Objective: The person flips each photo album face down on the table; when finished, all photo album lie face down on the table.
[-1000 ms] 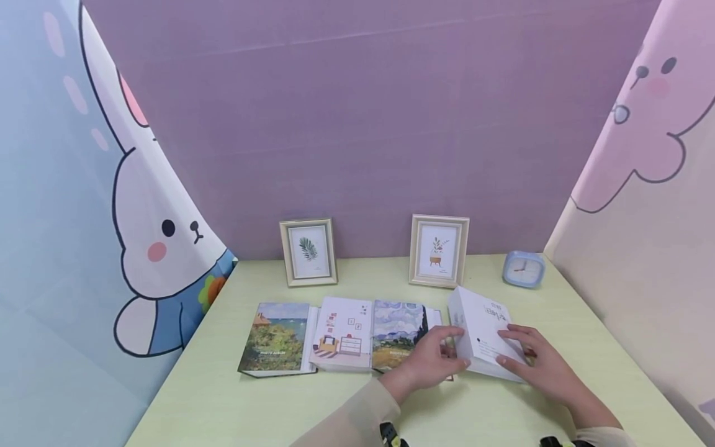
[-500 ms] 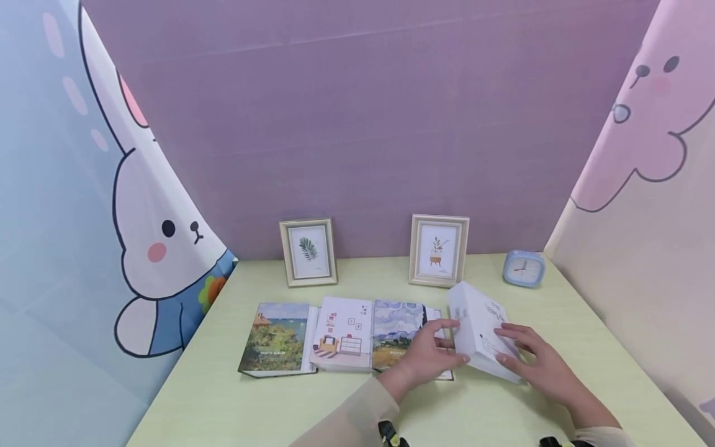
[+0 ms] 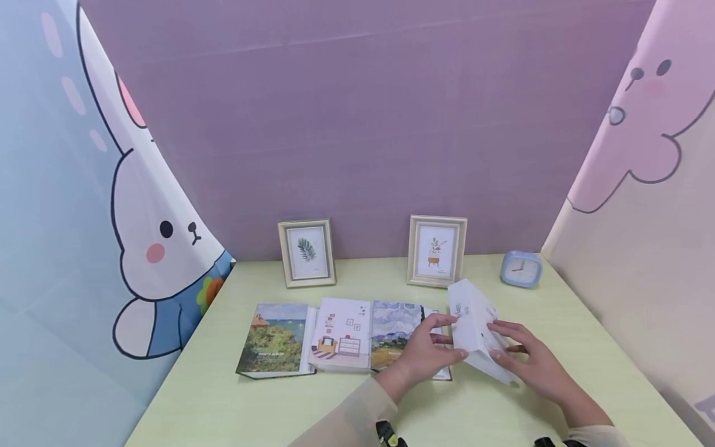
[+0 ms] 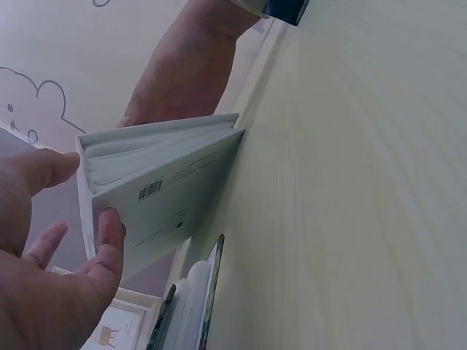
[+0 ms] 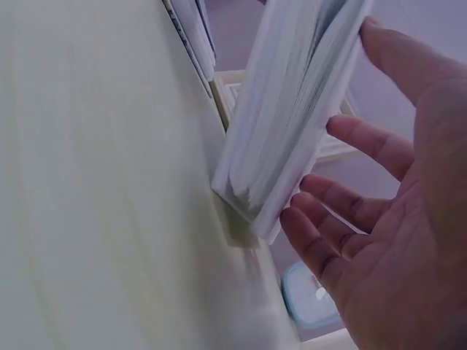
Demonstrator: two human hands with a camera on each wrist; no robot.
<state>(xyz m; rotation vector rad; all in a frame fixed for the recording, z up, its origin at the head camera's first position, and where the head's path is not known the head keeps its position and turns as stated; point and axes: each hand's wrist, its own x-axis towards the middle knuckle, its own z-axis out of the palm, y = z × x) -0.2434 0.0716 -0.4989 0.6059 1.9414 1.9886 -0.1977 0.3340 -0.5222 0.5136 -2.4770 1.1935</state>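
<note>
A thick white photo album stands tilted on its edge, its lettered spine facing up and left. My left hand pinches it at the spine. In the left wrist view the thumb is at the spine's edge and a finger presses the back cover, which carries a barcode. My right hand is on the opposite side; its extended fingers touch the front cover with their tips. In the right wrist view the album's lower corner is close over the table and the page edges fan slightly.
Left of the white album lie a wheat-field painting album, a furniture-print album and a seaside painting album, in a row. Behind stand a leaf picture frame, a potted-plant frame and a blue clock.
The white album has turned from lying flatter to a steeper tilt, its spine now facing more upward and its front cover sloping away to the right. Both hands have barely shifted.
</note>
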